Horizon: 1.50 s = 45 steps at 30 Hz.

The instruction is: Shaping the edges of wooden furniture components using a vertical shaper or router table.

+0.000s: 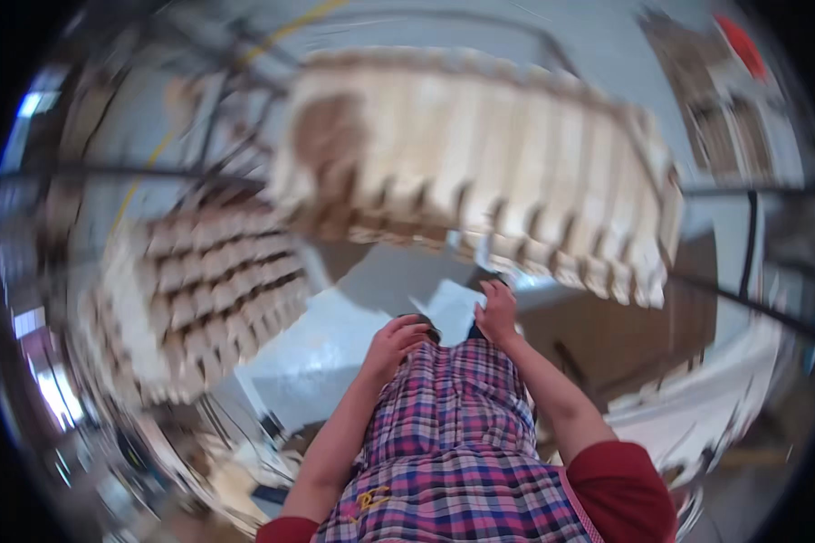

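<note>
My left hand (398,342) hangs in front of my waist, its fingers loosely bent and slightly apart, with no held thing visible. My right hand (496,312) is a little further forward, fingers half curled and apart, also with nothing seen in it. A small dark shape beside each hand is too blurred to name; it may be a shoe below. Both hands are close to my plaid apron (453,398). Beyond them stands a long, motion-blurred stack of cream pieces (516,136) in upright rows, apart from the hands.
Another stack of cream pieces (217,299), layered in rows, stands at the left. A brown panel-like surface (643,335) lies to the right. Dark metal bars (752,244) cross the right side. Pale floor (317,339) shows between the stacks and me. A yellow line (140,181) runs along the floor at far left.
</note>
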{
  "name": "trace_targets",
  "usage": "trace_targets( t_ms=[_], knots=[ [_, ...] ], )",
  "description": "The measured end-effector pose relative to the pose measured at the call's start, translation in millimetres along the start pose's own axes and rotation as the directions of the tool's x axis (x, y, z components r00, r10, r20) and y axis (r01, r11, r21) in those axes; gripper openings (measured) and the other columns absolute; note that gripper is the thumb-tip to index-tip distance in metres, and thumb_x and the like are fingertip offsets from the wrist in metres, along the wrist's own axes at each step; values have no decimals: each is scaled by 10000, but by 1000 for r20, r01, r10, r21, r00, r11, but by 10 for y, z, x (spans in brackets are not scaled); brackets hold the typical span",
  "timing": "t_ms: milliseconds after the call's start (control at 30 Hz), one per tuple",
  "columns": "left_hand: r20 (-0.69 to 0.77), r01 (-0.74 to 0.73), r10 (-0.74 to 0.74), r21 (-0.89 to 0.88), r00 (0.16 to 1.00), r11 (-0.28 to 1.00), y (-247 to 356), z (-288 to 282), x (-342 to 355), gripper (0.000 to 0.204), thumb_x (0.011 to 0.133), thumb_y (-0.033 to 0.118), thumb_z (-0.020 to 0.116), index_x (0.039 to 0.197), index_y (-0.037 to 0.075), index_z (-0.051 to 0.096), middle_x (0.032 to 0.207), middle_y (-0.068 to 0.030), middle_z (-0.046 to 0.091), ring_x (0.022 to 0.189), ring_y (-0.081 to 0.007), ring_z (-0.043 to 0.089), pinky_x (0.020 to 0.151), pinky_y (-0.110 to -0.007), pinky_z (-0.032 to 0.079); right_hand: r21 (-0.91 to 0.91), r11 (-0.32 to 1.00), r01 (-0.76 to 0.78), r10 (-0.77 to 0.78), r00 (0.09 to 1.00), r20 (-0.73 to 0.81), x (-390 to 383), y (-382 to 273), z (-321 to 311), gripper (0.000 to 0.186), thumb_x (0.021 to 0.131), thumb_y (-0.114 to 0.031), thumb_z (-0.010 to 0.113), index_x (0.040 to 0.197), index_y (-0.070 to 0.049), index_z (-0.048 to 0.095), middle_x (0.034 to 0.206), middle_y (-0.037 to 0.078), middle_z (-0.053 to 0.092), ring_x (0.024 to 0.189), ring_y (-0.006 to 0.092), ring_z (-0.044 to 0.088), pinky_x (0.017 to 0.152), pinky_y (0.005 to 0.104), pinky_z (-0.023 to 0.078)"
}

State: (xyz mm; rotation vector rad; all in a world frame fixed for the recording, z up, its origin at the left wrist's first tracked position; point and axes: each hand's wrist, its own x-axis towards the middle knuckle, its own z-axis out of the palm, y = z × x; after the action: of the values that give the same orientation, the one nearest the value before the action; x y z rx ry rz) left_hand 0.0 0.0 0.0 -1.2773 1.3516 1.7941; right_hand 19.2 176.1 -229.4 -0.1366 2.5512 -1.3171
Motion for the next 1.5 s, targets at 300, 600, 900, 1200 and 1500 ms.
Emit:
trace_targets(
  t_ms=[300,600,900,1200,1500],
  knots=[
    [-46,-348,369,-457,928,819,-435,-1494,579,350,885,140,530,1204,-1,499,1043,-116,622,877,-175,596,803,-261,470,-21,871,491,-428,779,458,793,-908,877,305,723,-71,585,1022,-31,542,909,169,560,783,357,557,681,397,466],
    [-251,-389,326,-783,911,486,-1002,-2435,345,341,879,132,531,1193,2,509,1036,-136,618,875,-199,591,804,-289,467,182,437,881,-864,356,355,743,-3765,2042,531,697,-98,638,1199,-42,475,1153,157,491,1022,334,485,877,391,398],
    [-502,-565,266,-769,823,298,-735,-3199,94,318,878,115,516,1175,1,513,1047,-153,605,864,-207,584,817,-299,458,-69,25,997,-752,64,656,1223,-5062,3120,672,606,-223,712,1203,-51,456,1051,186,480,893,367,492,819,452,411],
    [-677,-658,318,-731,664,-180,-179,-4057,479,484,941,410,386,1139,-21,484,1038,-141,595,827,-187,577,780,-285,460,362,759,541,-526,182,831,1338,-5271,2406,585,583,-257,745,1089,-17,578,908,144,606,771,250,580,677,315,483],
    [-625,-395,520,-777,582,-490,953,-4392,16,642,864,476,552,1247,-26,438,1171,-171,551,994,-252,576,849,-381,476,17,643,-765,-75,-41,996,2126,-4703,1334,644,619,-113,579,1232,41,457,1135,198,568,995,330,568,823,423,458]
  ],
)
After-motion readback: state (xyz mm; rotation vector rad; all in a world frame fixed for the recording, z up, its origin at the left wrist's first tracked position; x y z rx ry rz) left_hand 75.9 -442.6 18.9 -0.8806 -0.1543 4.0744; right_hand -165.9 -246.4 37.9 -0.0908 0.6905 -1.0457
